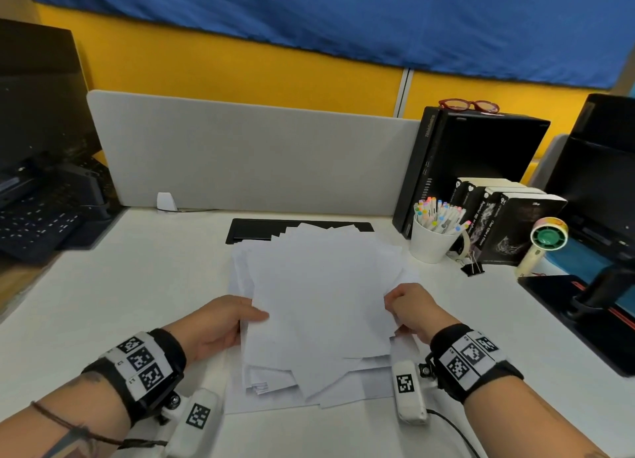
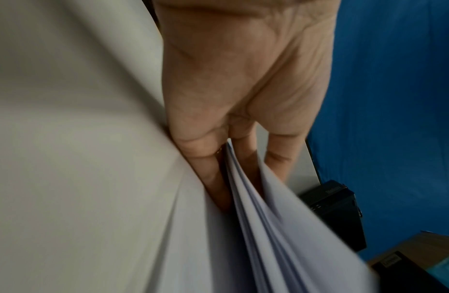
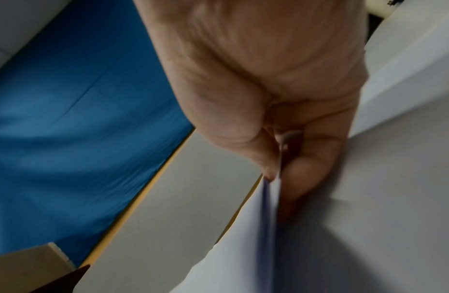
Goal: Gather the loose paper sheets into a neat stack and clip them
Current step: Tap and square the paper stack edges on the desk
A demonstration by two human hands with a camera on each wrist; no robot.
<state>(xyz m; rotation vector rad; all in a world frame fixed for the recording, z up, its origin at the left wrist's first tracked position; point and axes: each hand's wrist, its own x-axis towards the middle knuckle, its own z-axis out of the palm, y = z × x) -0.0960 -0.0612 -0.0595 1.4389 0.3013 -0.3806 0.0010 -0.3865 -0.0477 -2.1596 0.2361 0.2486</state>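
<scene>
The loose paper sheets [image 1: 319,306] lie fanned in an untidy pile on the white desk [image 1: 137,285], straight ahead of the person and between the two hands, with the long axis of the pile running near to far and its far corners overlapping a black mat [image 1: 254,229]. The left hand [image 1: 220,323] grips the pile's left edge, thumb on top and fingers [image 2: 213,178] slid in among the sheets; the right hand [image 1: 410,308] pinches the right edge between thumb and fingers [image 3: 306,174]. So the hands are set apart, one on each long side, about equally near the sheets, each closed on paper. Corners still jut out at the near end, so squaring is not done; it likely calls for standing the sheets on a short edge and tapping. The black binder clip [image 1: 472,268] lies far right by the white cup of markers [image 1: 431,237], nearer the right hand, well apart from the pile.
</scene>
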